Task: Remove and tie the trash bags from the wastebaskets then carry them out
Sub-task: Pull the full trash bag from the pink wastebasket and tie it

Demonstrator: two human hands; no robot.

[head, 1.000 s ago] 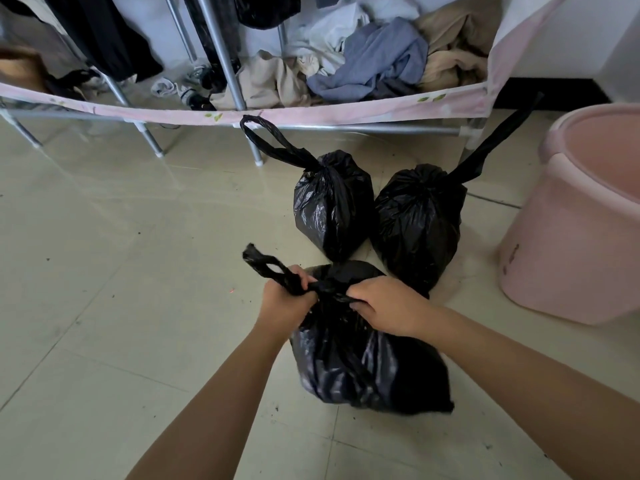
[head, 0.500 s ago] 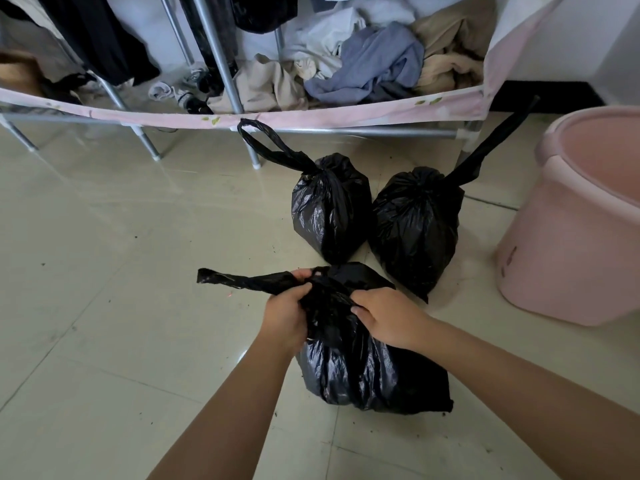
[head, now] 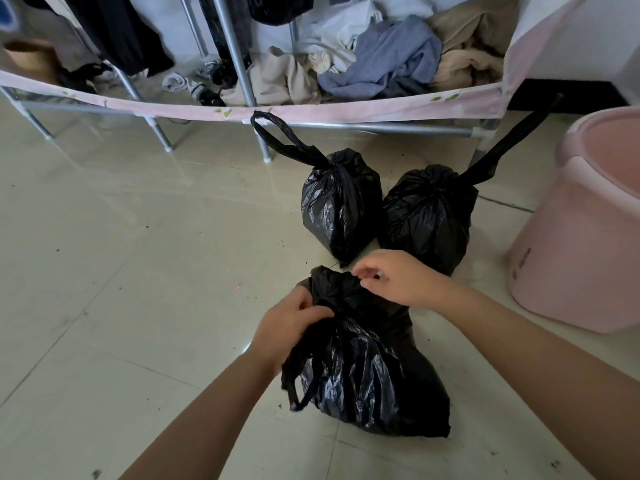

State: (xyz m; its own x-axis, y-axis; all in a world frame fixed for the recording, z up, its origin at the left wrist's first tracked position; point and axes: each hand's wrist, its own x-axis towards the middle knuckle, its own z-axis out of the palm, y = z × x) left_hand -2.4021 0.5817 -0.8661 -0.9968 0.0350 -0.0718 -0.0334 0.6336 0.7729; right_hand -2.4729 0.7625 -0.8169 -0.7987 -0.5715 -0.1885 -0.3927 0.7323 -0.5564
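Note:
Three black trash bags stand on the tiled floor. The nearest bag [head: 374, 372] lies in front of me. My left hand [head: 287, 325] grips its twisted handle strip, which hangs down the bag's left side. My right hand [head: 398, 278] pinches the gathered plastic at the bag's top. Behind it stand two tied bags: the left one [head: 337, 206] with a looped handle pointing up-left, the right one [head: 429, 216] with a long strip reaching up-right.
A pink plastic wastebasket [head: 581, 244] stands at the right. A metal clothes rack [head: 239, 64] with a pink fabric edge crosses the back, with piled clothes [head: 381, 60] and hanging dark garments. Pale floor tiles [head: 121, 271] spread to the left.
The handle strip that my left hand held stretched out to the left now hangs down beside the bag. My right hand has moved up to the bag's top knot.

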